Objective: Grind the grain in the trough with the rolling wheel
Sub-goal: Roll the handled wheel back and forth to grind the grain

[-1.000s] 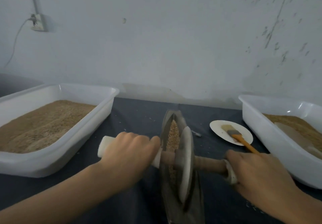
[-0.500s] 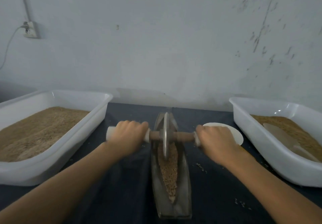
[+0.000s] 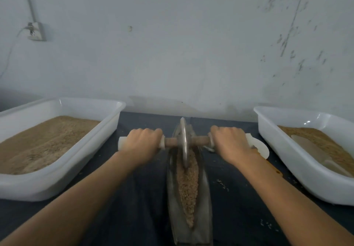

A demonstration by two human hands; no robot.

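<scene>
Two hands on the axle, wheel at the far end of the trough

Two hands hold the rolling wheel [image 3: 184,142] upright in the far part of the trough [image 3: 204,198], its thin metal disc edge-on to the camera and its lower rim sunk in the grain [image 3: 188,186]; the trough is a long, narrow metal boat lying along the 12-to-6 line at the middle of the dark bench [image 3: 141,198], and the grain fills its groove from the wheel back toward 6 o'clock.

A wooden axle [image 3: 199,140] runs through the disc from 9 to 3 o'clock, with white grips at both ends; the left hand [image 3: 142,142] has its fingers closed round the grip at 9 o'clock, the right hand [image 3: 230,143] has its fingers wrapped round the grip at 3 o'clock; both forearms reach in from 6 o'clock.

Some loose grains lie on the bench just right of the trough; a white plate [image 3: 261,147] shows partly behind the right hand; at 9 o'clock a white tray [image 3: 57,186] holds brown meal, and at 3 o'clock a second white tray [image 3: 298,180] holds more, with a pale scoop [image 3: 314,150] lying in it; at 12 o'clock a pale wall [image 3: 172,44] rises behind the bench.
</scene>
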